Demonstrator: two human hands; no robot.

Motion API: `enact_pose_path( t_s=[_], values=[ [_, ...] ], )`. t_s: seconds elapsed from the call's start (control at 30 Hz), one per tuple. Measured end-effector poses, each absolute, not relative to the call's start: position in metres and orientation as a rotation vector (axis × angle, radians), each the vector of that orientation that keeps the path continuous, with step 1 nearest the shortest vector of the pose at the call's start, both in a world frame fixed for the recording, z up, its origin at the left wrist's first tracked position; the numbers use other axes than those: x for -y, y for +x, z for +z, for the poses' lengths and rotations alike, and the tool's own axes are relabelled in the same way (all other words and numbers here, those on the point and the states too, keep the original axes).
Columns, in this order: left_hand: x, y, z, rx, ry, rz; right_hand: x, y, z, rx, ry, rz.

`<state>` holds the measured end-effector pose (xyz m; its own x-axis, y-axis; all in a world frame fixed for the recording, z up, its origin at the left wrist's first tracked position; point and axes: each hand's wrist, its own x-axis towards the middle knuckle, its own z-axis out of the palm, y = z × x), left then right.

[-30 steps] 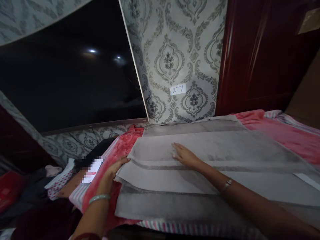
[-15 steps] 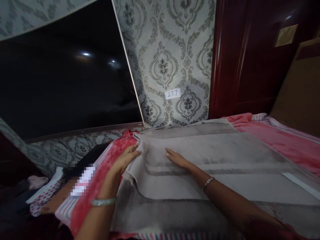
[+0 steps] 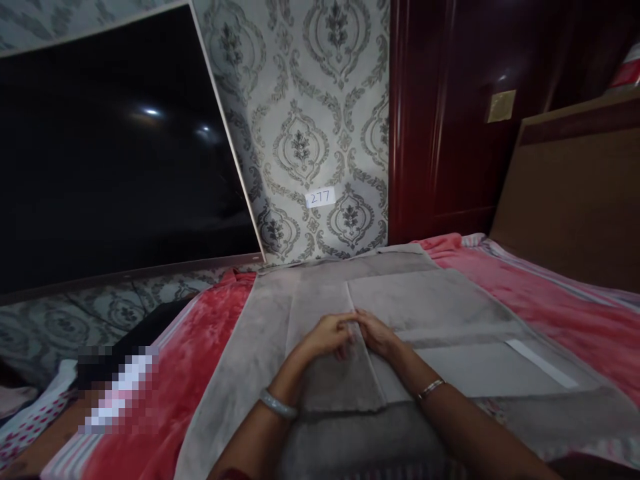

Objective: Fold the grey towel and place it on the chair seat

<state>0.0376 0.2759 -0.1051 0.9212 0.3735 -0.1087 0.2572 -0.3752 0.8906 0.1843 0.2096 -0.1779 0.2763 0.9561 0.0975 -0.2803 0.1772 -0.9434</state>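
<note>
Red blanket (image 3: 165, 373) is lying left of the left hand (image 3: 326, 337), which is curling over grey cloth (image 3: 440, 303) spreading beneath both hands, likely light, floppy and best held at the flap edge (image 3: 374, 373), where the right hand (image 3: 376, 332) is bending, neither grip showing clearly enough to tell.

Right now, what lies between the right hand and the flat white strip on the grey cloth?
Grey banded cloth lies between the right hand and the white strip, as the head view shows.
</note>
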Motion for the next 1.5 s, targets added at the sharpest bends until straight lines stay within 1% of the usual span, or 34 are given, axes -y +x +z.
enact_pose_path(
  t_s=[0.03,0.13,0.2,0.23,0.4,0.5,0.6,0.77,0.9,1.13,1.37,1.5],
  values=[
    [-0.287,0.030,-0.105,-0.504,1.952,0.267,-0.212,0.182,-0.178,0.844,-0.965,1.058],
    [-0.326,0.004,-0.105,-0.819,1.933,0.869,-0.221,0.178,-0.176,0.741,-0.983,1.075],
    [-0.346,-0.010,-0.108,-0.961,1.911,1.047,-0.228,0.179,-0.171,0.690,-1.073,1.048],
    [-0.353,-0.015,-0.113,-0.998,1.903,1.071,-0.231,0.181,-0.168,0.677,-1.103,1.033],
    [-0.359,-0.026,-0.147,-0.945,1.874,1.022,-0.232,0.207,-0.161,0.696,-1.208,0.915],
    [-0.360,-0.024,-0.164,-0.880,1.903,1.022,-0.221,0.222,-0.169,0.699,-1.373,0.844],
    [-0.363,-0.020,-0.173,-0.928,1.994,1.062,-0.215,0.226,-0.180,0.703,-1.419,0.806],
    [-0.363,-0.021,-0.175,-1.007,2.052,1.027,-0.214,0.221,-0.184,0.768,-1.375,0.760],
    [-0.356,-0.023,-0.170,-1.044,2.075,0.968,-0.209,0.223,-0.179,0.698,-1.297,0.754],
    [-0.346,-0.021,-0.165,-1.057,2.211,0.828,-0.205,0.229,-0.181,0.693,-1.533,0.676],
    [-0.348,-0.022,-0.169,-1.041,2.105,0.822,-0.204,0.230,-0.179,0.684,-1.544,0.618],
    [-0.349,-0.025,-0.169,-0.894,2.026,0.759,-0.204,0.231,-0.178,0.696,-1.579,0.588]
  ],
)
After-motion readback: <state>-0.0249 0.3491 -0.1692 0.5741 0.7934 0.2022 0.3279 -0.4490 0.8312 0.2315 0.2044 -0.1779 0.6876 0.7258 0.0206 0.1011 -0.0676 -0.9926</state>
